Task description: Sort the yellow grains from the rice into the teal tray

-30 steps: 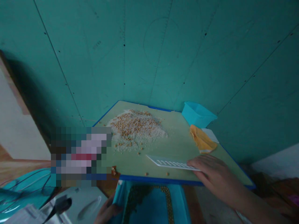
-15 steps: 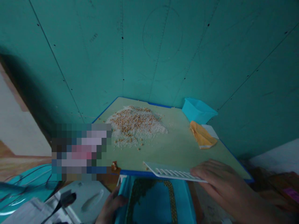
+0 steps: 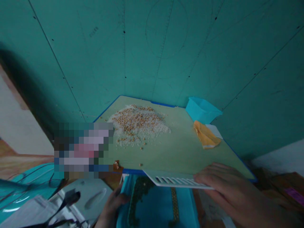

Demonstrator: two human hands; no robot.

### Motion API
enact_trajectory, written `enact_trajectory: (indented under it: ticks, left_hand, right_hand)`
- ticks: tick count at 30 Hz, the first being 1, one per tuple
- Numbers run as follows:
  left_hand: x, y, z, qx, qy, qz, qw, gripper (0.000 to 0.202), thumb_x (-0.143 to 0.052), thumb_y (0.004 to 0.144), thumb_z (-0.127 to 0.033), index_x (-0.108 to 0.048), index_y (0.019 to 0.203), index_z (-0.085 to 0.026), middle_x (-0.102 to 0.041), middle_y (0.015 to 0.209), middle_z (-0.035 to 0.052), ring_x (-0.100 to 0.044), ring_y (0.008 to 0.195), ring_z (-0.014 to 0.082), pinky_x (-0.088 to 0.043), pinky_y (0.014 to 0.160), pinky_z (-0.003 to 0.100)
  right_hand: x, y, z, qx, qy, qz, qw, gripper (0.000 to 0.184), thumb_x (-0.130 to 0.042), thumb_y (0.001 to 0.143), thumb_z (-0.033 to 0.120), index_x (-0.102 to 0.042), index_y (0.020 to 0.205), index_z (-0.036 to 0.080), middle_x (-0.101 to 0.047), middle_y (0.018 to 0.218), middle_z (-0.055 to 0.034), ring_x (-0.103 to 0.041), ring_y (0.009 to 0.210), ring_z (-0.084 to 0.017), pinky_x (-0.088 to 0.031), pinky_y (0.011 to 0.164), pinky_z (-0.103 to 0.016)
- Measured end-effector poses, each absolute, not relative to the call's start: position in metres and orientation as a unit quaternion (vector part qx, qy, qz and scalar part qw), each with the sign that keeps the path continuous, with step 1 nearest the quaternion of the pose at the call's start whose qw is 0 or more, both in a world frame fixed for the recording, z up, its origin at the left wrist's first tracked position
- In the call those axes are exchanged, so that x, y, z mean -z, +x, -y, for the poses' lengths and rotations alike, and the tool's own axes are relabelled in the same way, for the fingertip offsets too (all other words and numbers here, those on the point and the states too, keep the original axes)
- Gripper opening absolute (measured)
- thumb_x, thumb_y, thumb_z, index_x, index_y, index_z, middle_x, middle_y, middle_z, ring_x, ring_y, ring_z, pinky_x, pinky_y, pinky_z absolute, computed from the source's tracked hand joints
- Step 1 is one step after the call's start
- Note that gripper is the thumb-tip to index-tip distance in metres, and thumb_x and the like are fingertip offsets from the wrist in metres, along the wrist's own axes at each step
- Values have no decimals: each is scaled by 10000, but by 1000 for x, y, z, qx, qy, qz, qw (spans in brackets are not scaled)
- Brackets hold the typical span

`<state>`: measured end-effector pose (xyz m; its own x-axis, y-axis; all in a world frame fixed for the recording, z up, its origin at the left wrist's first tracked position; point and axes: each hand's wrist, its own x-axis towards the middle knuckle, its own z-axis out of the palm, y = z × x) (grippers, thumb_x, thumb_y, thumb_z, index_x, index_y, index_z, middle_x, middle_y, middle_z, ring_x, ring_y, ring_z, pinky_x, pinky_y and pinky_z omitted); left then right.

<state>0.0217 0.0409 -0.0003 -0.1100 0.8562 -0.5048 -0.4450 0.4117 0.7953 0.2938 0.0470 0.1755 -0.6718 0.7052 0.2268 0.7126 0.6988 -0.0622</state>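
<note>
My right hand [image 3: 223, 185] grips one end of a white slotted plastic panel [image 3: 175, 180], which lies across the table's near edge and overhangs a blue bin [image 3: 193, 202]. Inside the bin, dark green grains line the left side, and a yellowish-green strip runs down the right. One pale bean shows among the green grains. My left hand [image 3: 112, 205] is curled at the bin's left rim, its fingers partly hidden. Farther back on the tabletop [image 3: 175, 148] is a spread heap of white rice mixed with yellow beans [image 3: 140, 122]. A stray bean [image 3: 141, 164] rests near the front edge.
At the table's right stand a bright blue open container [image 3: 203, 110] and a folded orange cloth [image 3: 206, 136]. A green wall [image 3: 152, 57] rises directly behind. Papers and a black-handled object [image 3: 71, 198] lie lower left, near a pixelated patch covering the table's left side.
The slotted panel in my right hand has shifted toward me, farther over the bin. A pale bean now shows in the bin. My left hand stays at the rim.
</note>
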Motion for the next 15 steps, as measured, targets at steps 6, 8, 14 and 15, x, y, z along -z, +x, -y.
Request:
enact_trajectory:
  ticks: [6,8,14,15]
  left_hand:
    - [-6,21,-39,-504,189,-557,633,196,-572,407,-89,-649,568,-169,-541,386,-40,-494,423,176,-390,469,285]
    - [-6,20,-38,-507,182,-555,634,201,-566,420,-104,-655,586,-174,-538,382,-48,-486,419,171,-393,470,285]
    - [-8,16,-38,-511,187,-556,629,146,-551,412,-97,-626,500,-186,-514,345,-60,-431,377,138,-367,432,265]
    - [-9,16,-38,-515,184,-552,629,149,-551,407,-97,-625,498,-189,-514,341,-61,-429,376,138,-367,434,267]
  right_hand:
    - [-175,296,-48,20,-385,915,121,251,-354,820,155,-581,845,259,-638,759,0,-587,696,-133,-454,596,-242]
    - [-173,297,-52,32,-387,912,130,224,-367,820,158,-568,852,251,-638,781,0,-587,713,-131,-452,614,-243]
    - [-164,287,-89,67,-414,892,168,150,-426,819,178,-556,882,218,-641,811,-10,-585,758,-146,-432,674,-275]
    - [-162,283,-95,75,-415,890,171,142,-429,823,191,-559,876,213,-643,806,-15,-587,754,-150,-430,671,-276]
